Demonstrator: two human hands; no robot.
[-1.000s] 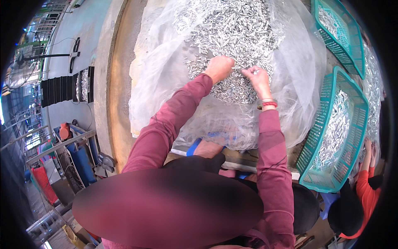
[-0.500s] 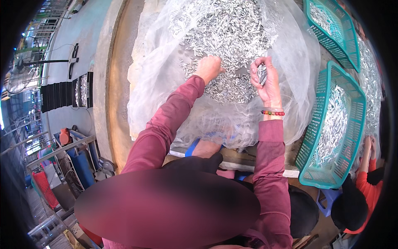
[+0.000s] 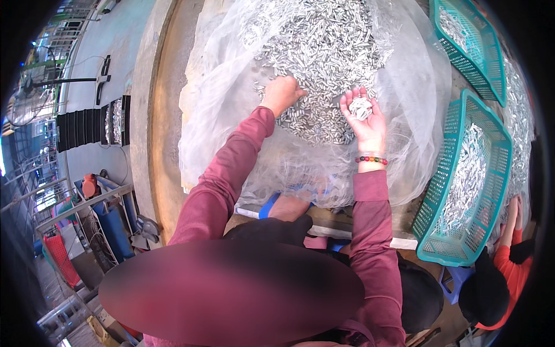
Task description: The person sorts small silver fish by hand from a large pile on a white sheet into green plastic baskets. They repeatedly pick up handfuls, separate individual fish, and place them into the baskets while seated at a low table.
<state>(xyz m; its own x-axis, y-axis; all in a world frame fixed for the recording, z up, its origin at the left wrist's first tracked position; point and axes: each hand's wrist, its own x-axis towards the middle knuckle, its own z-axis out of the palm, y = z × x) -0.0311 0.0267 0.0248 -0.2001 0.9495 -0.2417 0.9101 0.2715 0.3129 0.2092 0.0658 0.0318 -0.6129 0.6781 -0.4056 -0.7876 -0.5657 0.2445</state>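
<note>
A large heap of small silver metal pieces (image 3: 329, 46), short and rod-like, lies on a sheet of translucent plastic (image 3: 222, 110). At the heap's left edge is my left hand (image 3: 281, 94), fingers drawn together; whatever they may hold is too small to make out. My right hand (image 3: 370, 130) is turned palm up over the right side, fingers curled around a handful of the metal pieces (image 3: 361, 108). Below and between my hands, a smaller patch of darker-looking pieces (image 3: 318, 124) spreads toward me and joins the main heap.
To the right stands a green plastic basket (image 3: 424, 222) partly filled with silver pieces, with another green basket (image 3: 471, 68) beyond it. A co-worker in an orange sleeve (image 3: 516, 266) reaches in at the far right. My bare foot (image 3: 287, 207) rests near the sheet's front edge.
My right hand has moved slightly down and left and opened from a closed grip, so the pieces in its palm now show. The left hand has shifted a little left along the heap.
</note>
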